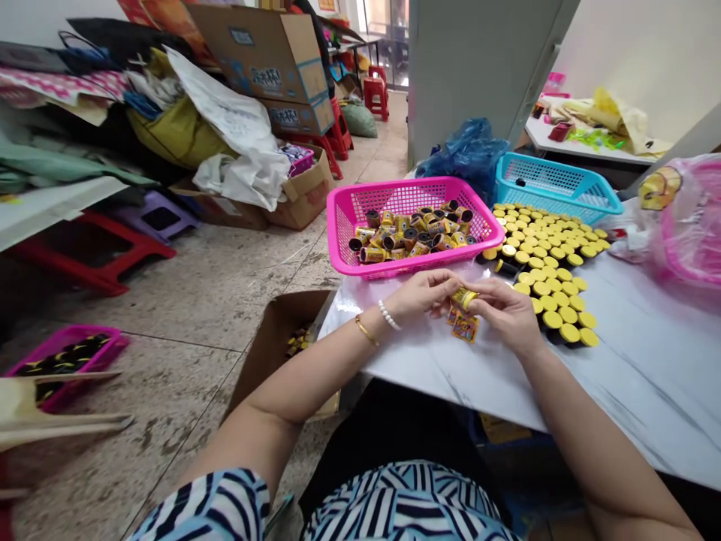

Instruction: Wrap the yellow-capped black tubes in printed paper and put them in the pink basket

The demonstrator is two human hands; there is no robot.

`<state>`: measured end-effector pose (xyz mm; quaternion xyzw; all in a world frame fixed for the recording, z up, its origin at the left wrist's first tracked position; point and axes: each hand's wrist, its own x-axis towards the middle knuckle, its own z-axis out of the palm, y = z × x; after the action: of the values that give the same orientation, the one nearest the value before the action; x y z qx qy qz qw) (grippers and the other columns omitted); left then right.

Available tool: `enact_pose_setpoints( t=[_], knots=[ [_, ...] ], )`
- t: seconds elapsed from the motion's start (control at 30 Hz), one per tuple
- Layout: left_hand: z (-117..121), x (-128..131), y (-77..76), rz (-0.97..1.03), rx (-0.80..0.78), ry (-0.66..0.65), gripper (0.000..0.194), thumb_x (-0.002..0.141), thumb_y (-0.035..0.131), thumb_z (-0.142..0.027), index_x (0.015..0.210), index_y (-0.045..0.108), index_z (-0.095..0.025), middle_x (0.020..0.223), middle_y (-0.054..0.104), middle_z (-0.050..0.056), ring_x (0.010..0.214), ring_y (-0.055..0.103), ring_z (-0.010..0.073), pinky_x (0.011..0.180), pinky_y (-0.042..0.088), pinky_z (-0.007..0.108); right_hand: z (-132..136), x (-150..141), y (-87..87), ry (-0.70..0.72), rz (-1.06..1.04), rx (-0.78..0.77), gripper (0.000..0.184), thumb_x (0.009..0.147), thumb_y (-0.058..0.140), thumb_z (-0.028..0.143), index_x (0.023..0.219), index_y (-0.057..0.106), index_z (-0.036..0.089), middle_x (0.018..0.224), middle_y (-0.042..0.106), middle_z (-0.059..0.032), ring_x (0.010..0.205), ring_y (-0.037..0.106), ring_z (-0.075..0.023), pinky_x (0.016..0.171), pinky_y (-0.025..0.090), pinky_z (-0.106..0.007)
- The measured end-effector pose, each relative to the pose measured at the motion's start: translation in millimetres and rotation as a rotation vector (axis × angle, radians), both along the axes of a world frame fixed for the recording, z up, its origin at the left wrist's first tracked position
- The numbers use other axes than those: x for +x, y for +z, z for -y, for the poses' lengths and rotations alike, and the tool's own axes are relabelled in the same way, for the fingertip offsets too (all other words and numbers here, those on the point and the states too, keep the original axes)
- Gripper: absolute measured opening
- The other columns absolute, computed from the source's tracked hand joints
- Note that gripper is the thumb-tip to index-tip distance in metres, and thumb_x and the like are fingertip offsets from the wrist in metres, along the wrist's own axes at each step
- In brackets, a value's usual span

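Both hands meet over the near edge of the table, around one small yellow cylinder (464, 298) with a printed label. My left hand (425, 294), wearing a pearl bracelet and a gold bangle at the wrist, grips it from the left. From the right, my right hand (504, 309) pinches the same cylinder. Flat printed labels (465, 328) lie on the table just beneath. Behind the hands stands a pink basket (343, 259) of loose, labelled black cylinders (417, 237). To the right, rows of yellow-capped black pieces (555, 289) stand upright.
A blue basket (568, 169) and blue plastic bag (470, 150) sit at the back of the white table (647, 361). Left of it, an open carton (270, 338) on the floor holds small pieces. A pink tray (107, 338) and red stool (95, 255) stand farther left.
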<state>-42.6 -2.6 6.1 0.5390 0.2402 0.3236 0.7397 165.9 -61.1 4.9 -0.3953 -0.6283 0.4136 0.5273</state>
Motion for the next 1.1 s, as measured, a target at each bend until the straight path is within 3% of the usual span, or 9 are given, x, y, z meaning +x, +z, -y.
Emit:
enact_pose_setpoints(
  t=[0.17, 0.3, 0.43, 0.53, 0.6, 0.73, 0.8, 0.9, 1.1],
  knots=[
    [1, 1, 0.5, 0.032, -0.087, 0.053, 0.066, 0.071, 0.087, -0.073, 0.093, 0.064, -0.015, 0.065, 0.066, 0.000, 0.042, 0.052, 0.0063, 0.039, 0.031, 0.018, 10, -6, -0.2, -0.174, 0.242, 0.244, 0.048, 0.088, 0.083, 0.029, 0.134, 0.071, 0.028, 0.114, 0.070, -0.0054, 0.094, 0.075, -0.0167, 0.086, 0.070, -0.035],
    [2, 2, 2.5, -0.012, -0.114, 0.056, 0.070, 0.072, 0.081, -0.079, 0.090, 0.063, -0.014, 0.064, 0.067, 0.002, 0.041, 0.051, 0.0071, 0.038, 0.029, 0.019, 15, -9, 6.6, -0.305, 0.484, 0.481, 0.029, 0.090, 0.078, 0.023, 0.118, 0.073, 0.025, 0.103, 0.074, -0.0057, 0.089, 0.075, -0.0191, 0.083, 0.070, -0.037],
    [2, 0, 4.7, 0.004, -0.106, 0.091, 0.060, 0.073, 0.090, -0.063, 0.092, 0.067, -0.012, 0.074, 0.068, 0.002, 0.056, 0.058, 0.0077, 0.052, 0.042, 0.020, 14, -7, 9.1, -0.376, 0.605, 0.634, 0.027, 0.090, 0.072, 0.018, 0.116, 0.075, 0.026, 0.108, 0.078, -0.0080, 0.096, 0.076, -0.0210, 0.089, 0.068, -0.039],
    [2, -2, 2.5, 0.009, -0.011, 0.123, 0.050, 0.073, 0.094, -0.050, 0.093, 0.071, -0.011, 0.084, 0.070, 0.004, 0.070, 0.063, 0.0099, 0.067, 0.049, 0.024, 11, -9, 5.1, -0.397, 0.536, 0.488, 0.021, 0.087, 0.076, 0.022, 0.108, 0.079, 0.025, 0.105, 0.081, -0.0082, 0.097, 0.077, -0.0220, 0.091, 0.068, -0.040],
    [1, -3, 0.2, 0.013, 0.102, 0.149, 0.045, 0.074, 0.094, -0.043, 0.098, 0.072, -0.011, 0.091, 0.072, 0.005, 0.078, 0.065, 0.0123, 0.074, 0.051, 0.026, 10, -13, 3.5, -0.368, 0.349, 0.194, 0.018, 0.084, 0.081, 0.032, 0.099, 0.080, 0.022, 0.094, 0.082, -0.0075, 0.085, 0.079, -0.0218, 0.082, 0.070, -0.039],
    [1, -2, -1.2, 0.065, 0.234, 0.169, 0.045, 0.072, 0.096, -0.034, 0.106, 0.074, -0.014, 0.097, 0.072, 0.004, 0.088, 0.066, 0.0145, 0.081, 0.051, 0.027, 10, -21, 7.8, -0.164, -0.057, -0.350, 0.037, 0.076, 0.089, 0.048, 0.092, 0.077, 0.017, 0.087, 0.083, -0.0071, 0.075, 0.080, -0.0214, 0.077, 0.070, -0.039],
    [2, -2, 0.2, 0.117, 0.183, 0.177, 0.049, 0.075, 0.095, -0.036, 0.114, 0.074, -0.016, 0.100, 0.072, 0.005, 0.088, 0.067, 0.0147, 0.079, 0.051, 0.027, 11, -22, 10.7, -0.142, -0.116, -0.362, 0.040, 0.073, 0.091, 0.049, 0.095, 0.076, 0.019, 0.091, 0.083, -0.0064, 0.079, 0.080, -0.0208, 0.082, 0.070, -0.039],
    [3, -2, 2.9, 0.180, 0.008, 0.144, 0.057, 0.075, 0.094, -0.040, 0.123, 0.074, -0.017, 0.105, 0.074, 0.008, 0.086, 0.068, 0.0152, 0.075, 0.051, 0.027, 12, -20, 11.0, -0.184, -0.101, -0.212, 0.037, 0.075, 0.092, 0.044, 0.098, 0.073, 0.022, 0.094, 0.081, -0.0040, 0.083, 0.078, -0.0185, 0.082, 0.069, -0.035],
    [3, -1, 4.2, 0.072, -0.127, 0.042, 0.053, 0.071, 0.094, -0.056, 0.092, 0.079, -0.010, 0.081, 0.071, 0.006, 0.064, 0.058, 0.0090, 0.060, 0.044, 0.023, 8, -6, 3.5, -0.118, 0.085, 0.063, 0.039, 0.084, 0.086, 0.038, 0.119, 0.073, 0.027, 0.113, 0.077, -0.0051, 0.096, 0.077, -0.0186, 0.085, 0.069, -0.035]
  ],
)
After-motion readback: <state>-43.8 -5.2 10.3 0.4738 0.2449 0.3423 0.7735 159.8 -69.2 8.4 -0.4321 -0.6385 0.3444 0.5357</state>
